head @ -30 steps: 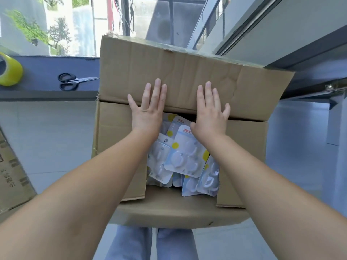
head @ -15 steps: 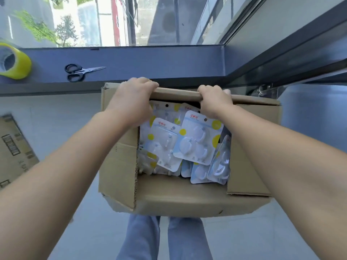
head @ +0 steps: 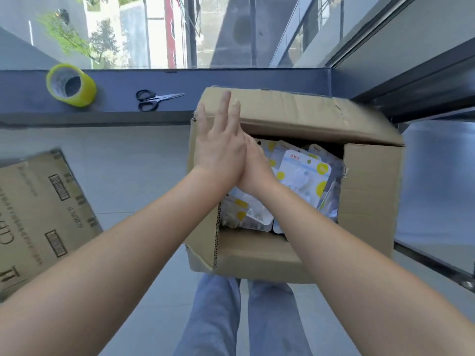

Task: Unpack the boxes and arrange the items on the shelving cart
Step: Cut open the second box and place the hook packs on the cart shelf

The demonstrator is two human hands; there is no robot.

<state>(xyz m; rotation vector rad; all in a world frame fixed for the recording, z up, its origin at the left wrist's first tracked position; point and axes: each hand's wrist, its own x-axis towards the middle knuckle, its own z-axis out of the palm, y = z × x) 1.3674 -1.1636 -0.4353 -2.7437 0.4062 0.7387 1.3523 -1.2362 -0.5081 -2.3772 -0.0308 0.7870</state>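
- Nearest, the person's legs in jeans (head: 241,317) stand on the tiled floor (head: 133,163), toes against the cardboard box (head: 367,201).
- The left hand (head: 218,147) and right hand (head: 254,165) meet palm to palm over the box's left side — fingers straight, gripping nothing.
- Blister packs (head: 303,173) lie heaped inside, the far flap (head: 295,111) overhanging them.
- A flattened carton (head: 38,209) lies left, well apart.
- Beyond, on the sill, scissors (head: 154,99) and a yellow tape roll (head: 70,84).
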